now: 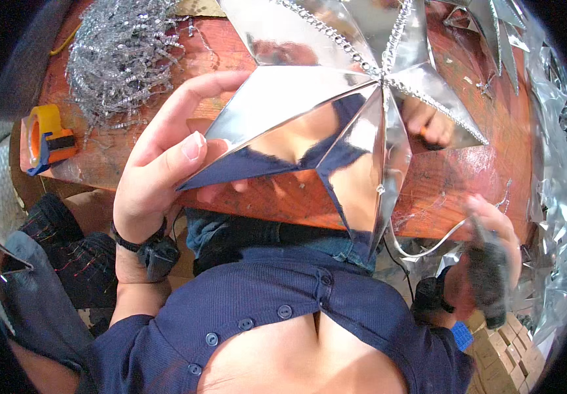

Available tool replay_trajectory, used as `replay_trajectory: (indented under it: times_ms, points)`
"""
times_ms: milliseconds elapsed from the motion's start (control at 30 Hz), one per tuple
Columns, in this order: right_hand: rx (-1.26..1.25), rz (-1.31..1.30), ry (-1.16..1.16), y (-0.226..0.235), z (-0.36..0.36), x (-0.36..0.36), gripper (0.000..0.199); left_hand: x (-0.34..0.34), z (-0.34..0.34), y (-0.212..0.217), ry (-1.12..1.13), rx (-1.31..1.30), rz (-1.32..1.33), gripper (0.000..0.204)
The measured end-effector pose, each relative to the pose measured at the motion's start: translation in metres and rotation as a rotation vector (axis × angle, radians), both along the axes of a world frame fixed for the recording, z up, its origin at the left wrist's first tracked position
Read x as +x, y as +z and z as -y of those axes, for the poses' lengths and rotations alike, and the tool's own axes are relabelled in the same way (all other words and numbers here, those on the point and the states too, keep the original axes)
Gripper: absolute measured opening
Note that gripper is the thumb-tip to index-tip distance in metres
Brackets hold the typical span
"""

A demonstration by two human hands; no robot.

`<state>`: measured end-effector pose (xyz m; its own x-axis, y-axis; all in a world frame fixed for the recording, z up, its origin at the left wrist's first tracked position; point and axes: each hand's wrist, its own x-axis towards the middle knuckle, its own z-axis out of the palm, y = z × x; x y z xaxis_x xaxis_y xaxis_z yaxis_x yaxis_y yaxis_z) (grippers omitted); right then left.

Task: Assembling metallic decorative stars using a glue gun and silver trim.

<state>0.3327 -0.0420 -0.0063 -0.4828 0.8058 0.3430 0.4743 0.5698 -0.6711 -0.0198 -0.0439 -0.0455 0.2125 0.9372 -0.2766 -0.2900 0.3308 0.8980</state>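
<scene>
A large silver mirrored star (pixel 296 98) with folded, pointed arms lies tilted over the table's front edge. Sparkling trim runs along several of its ridges to the centre. My left hand (pixel 165 157) grips one point of the star, thumb on top and fingers partly hidden beneath. To the right of the star, my right hand (pixel 503 230) is closed round a dark handheld tool (pixel 488 276), smeared by motion, so its kind is unclear. A thin white cord (pixel 428 253) curves between the star's lower point and that hand.
On the reddish wooden table (pixel 231 207), a heap of silver tinsel-like trim (pixel 122 62) sits at the far left. Nearer stands an orange-yellow tape roll (pixel 50 134). More mirrored pieces (pixel 503 39) lie at the far right. Crumpled silver foil (pixel 556 217) hangs along the right side.
</scene>
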Motion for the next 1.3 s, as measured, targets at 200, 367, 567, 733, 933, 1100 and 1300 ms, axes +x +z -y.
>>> replay_trajectory:
  times_ms: [200,367,567,733,933,1100,1300]
  points:
    - [-0.042,-0.024,-0.656,-0.019,0.033,0.029,0.051,0.009,-0.003,0.0,0.14,0.091,-0.03,0.061]
    - [0.063,-0.009,-0.209,-0.008,0.031,0.003,0.065,0.01,-0.004,-0.008,0.209,0.182,-0.048,0.058]
    - [-0.039,0.12,0.108,0.008,0.023,0.005,0.067,0.0,-0.008,-0.015,0.2,0.202,0.017,0.059]
    - [-0.056,0.21,0.154,0.009,0.022,-0.003,0.059,0.005,-0.007,-0.012,0.214,0.166,0.028,0.061]
    - [-0.047,0.212,0.127,0.008,0.027,-0.002,0.037,0.0,-0.002,-0.015,0.178,0.195,0.012,0.064]
    - [-0.041,0.233,0.162,0.003,0.029,0.003,0.028,-0.005,-0.003,-0.023,0.104,0.235,0.053,0.064]
    - [-0.053,0.225,0.158,0.006,0.033,0.004,0.027,0.002,0.001,-0.01,0.187,0.221,0.047,0.059]
